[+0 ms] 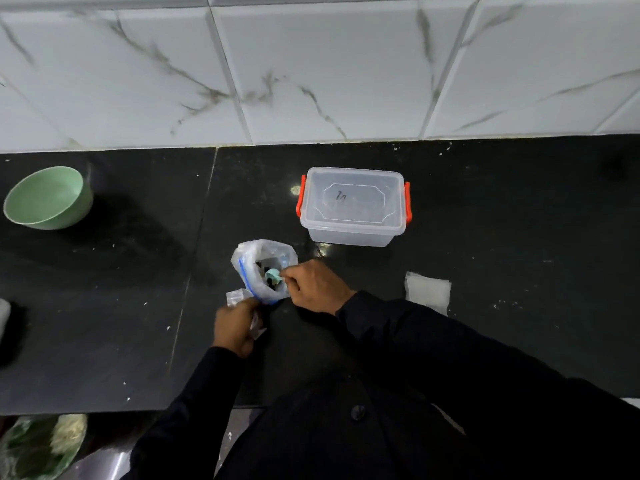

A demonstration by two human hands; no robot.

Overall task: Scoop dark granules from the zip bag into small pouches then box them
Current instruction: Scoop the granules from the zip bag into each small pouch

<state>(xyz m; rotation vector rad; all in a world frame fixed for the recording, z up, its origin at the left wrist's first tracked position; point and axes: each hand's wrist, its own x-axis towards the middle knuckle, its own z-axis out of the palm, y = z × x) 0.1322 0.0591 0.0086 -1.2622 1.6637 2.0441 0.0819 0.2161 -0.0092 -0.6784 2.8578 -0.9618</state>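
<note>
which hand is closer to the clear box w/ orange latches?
Right. The right hand is at the zip bag mouth, on the person's side of the box, pinching the scoop. The left hand is farther back and left, gripping a small pouch.

Counter (519, 202): black stone, polished, glossy w/ pale flecks. Far wall tiles (311, 64): white marble-look, smooth, shiny. Box (353, 206): clear hard plastic, smooth; clips (300, 200) orange plastic. Bag (242, 258): thin clear plastic film, crinkly, blue zip strip. Scoop (273, 273): pale teal plastic, matt. Pouch (237, 295) by bag & stack (427, 291) at right: thin frosted film. Bowl (48, 199) far left: green, matt, prob. plastic. Sleeve (415, 334): dark matt cloth.
</note>
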